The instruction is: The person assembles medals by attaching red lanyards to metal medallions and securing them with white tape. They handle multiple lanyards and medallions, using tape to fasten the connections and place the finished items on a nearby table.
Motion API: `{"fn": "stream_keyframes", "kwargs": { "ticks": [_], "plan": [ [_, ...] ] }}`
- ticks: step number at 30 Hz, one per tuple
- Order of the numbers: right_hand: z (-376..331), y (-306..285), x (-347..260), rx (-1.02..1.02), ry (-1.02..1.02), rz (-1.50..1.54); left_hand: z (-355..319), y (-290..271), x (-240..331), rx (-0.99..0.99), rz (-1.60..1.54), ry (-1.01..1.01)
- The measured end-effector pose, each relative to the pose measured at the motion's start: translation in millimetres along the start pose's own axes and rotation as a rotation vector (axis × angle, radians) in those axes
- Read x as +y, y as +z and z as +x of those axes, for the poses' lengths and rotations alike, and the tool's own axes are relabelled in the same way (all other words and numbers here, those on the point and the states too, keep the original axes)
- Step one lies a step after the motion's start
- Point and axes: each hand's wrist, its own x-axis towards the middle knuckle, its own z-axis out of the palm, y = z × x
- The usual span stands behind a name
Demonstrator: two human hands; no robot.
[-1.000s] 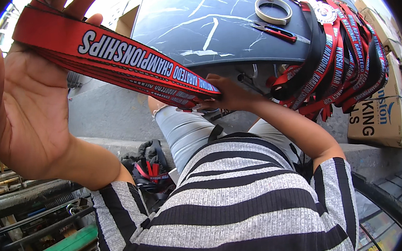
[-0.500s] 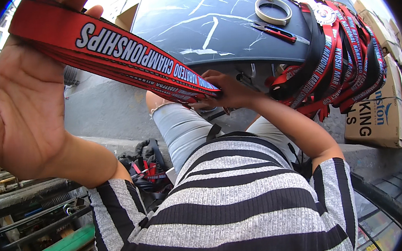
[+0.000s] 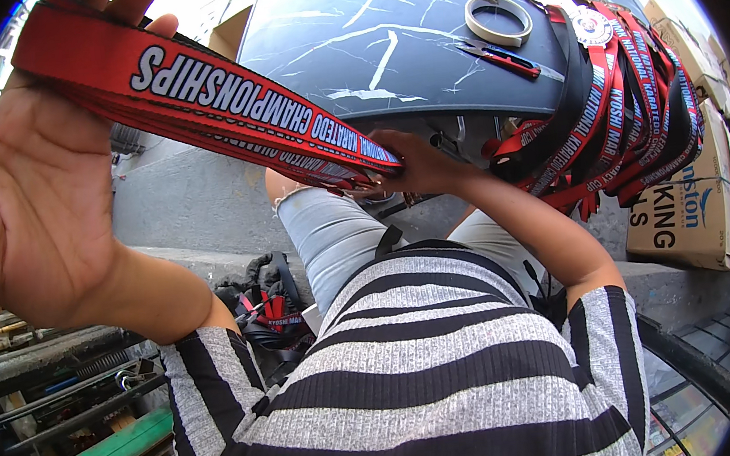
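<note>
While straps [image 3: 222,92] loop the spread left hand [image 3: 54,194], the right hand [image 3: 416,166] clasps their end near the table's front edge [image 3: 459,106], seemingly gathering, with steady tension needed next.

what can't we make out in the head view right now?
Head view, all:
Left hand: some fingertips, cut off by the top edge.
Held red ribbons: the part inside the right hand, hidden by that hand; layer count, lost in overlap.
Cardboard box: upper left part, behind hanging ribbons.
</note>
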Motion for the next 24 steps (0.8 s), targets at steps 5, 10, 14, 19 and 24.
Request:
{"fn": "stream_keyframes", "kwargs": {
  "ticks": [5,10,14,19,24],
  "plan": [
    [0.4,-7.8,7.9,0.029,-0.248,-0.402,0.0,2.1,6.3,0.029,-0.011,0.021],
    [-2.9,7.3,1.2,0.091,0.116,0.117,0.8,3.9,2.0,0.101,0.075,0.084],
    [5.1,13.4,2.9,0.080,0.043,-0.014,1.3,2.4,-4.6,0.053,0.052,0.046],
    [0.5,-0.1,4.1,0.098,0.058,-0.059,0.6,-0.4,-5.4,0.046,0.029,0.046],
    [-18.2,-20.0,-3.8,0.159,0.189,-0.152,0.0,-3.9,-3.6,0.057,-0.010,0.072]
  ]
}}
